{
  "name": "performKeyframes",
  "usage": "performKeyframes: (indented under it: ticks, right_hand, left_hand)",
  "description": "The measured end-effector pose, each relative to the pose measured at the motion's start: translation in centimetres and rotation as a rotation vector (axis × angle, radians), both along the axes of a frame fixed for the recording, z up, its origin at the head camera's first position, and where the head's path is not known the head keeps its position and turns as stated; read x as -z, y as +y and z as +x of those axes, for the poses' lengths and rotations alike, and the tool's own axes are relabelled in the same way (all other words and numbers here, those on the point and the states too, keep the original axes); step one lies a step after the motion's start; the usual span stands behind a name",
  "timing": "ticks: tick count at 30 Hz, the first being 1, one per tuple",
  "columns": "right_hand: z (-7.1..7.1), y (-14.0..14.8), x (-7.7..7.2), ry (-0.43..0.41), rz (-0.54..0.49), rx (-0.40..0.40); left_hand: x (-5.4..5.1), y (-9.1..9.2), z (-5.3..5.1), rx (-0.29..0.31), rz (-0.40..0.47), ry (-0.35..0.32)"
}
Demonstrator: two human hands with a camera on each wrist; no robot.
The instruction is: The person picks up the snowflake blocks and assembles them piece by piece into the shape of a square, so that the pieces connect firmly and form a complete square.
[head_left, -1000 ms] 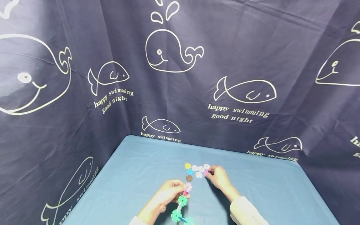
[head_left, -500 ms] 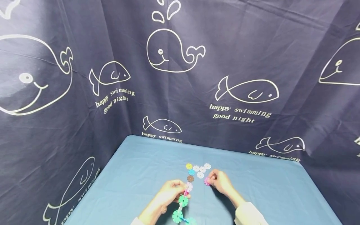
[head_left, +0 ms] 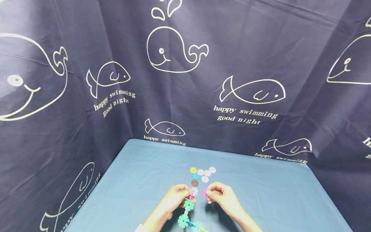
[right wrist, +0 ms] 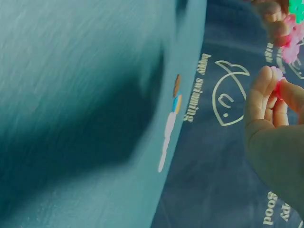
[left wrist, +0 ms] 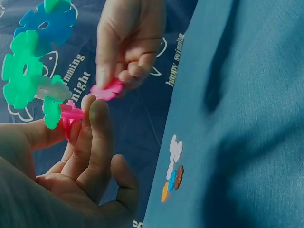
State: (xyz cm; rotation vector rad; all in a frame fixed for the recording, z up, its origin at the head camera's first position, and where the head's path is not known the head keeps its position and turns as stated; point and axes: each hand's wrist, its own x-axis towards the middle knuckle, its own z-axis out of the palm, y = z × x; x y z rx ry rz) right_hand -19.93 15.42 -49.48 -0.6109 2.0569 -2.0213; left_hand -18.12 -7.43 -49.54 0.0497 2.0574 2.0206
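Observation:
A chain of joined flower-shaped discs hangs from my left hand point(head_left: 175, 199), whose thumb and fingers pinch its pink end. Green discs point(head_left: 189, 205) and a blue disc point(left wrist: 45, 23) belong to this chain, which runs toward the near side. My right hand point(head_left: 225, 198) pinches a loose pink disc point(head_left: 205, 192) between thumb and fingertips, just right of the chain's pale pink disc point(head_left: 194, 191). In the left wrist view the loose pink disc point(left wrist: 107, 89) is close above the left fingertips. The right wrist view shows the right hand point(right wrist: 275, 128) gripping it by its edge.
On the blue table point(head_left: 139, 174), beyond the hands, lie a yellow disc point(head_left: 193, 169), a blue disc point(head_left: 195, 176), a brown disc point(head_left: 195, 183) and several white discs point(head_left: 207, 173). Dark curtains point(head_left: 185, 106) with whale and fish drawings stand around the table.
My right hand has drawn the pink disc away from the white discs and brought it nearer and leftward, close to the chain. The left hand keeps its hold and has barely moved.

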Motion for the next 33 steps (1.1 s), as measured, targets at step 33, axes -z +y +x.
performKeyframes:
  ticks: [33]
  right_hand:
    - [1.6, -1.8, -0.2, 0.392, 0.171, 0.139]
  left_hand:
    - [-0.6, 0.6, 0.7, -0.021, -0.004, 0.013]
